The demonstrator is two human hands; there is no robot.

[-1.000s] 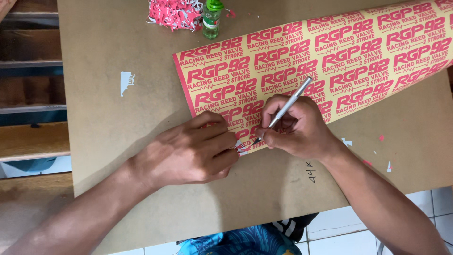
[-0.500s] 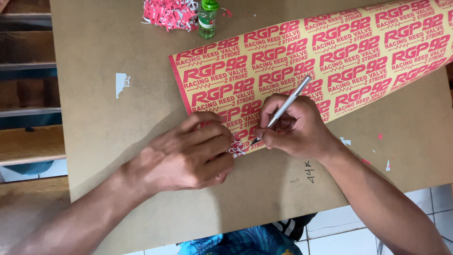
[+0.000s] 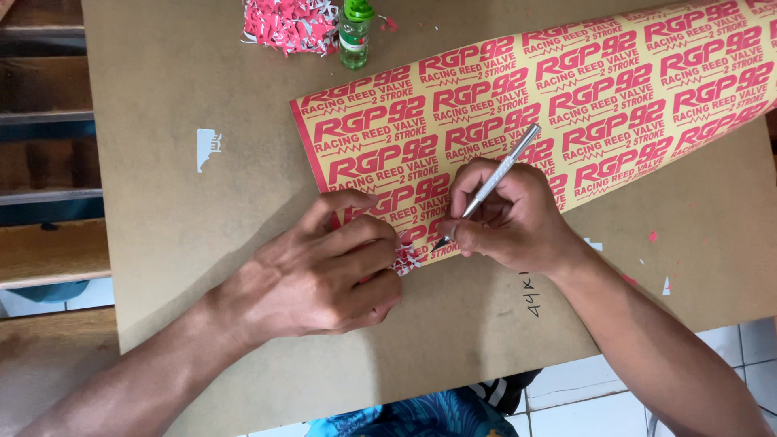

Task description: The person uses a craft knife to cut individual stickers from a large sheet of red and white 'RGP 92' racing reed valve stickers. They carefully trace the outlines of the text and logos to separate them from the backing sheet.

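A long yellow sticker sheet with rows of red lettering lies slanted across a brown board. My right hand grips a thin silver craft knife, its tip touching the sheet's near corner. My left hand rests flat on that same corner, fingertips pinching a small crumpled bit of red and white peeled scrap beside the blade.
A pile of red and white scraps and a small green bottle sit at the board's far edge. A white sticker remnant lies left of the sheet. Wooden steps are on the left, white floor tiles below.
Both hands stay at the sheet's near corner with only slight shifts. The view has drifted a little, so the sheet sits slightly further left in the picture.
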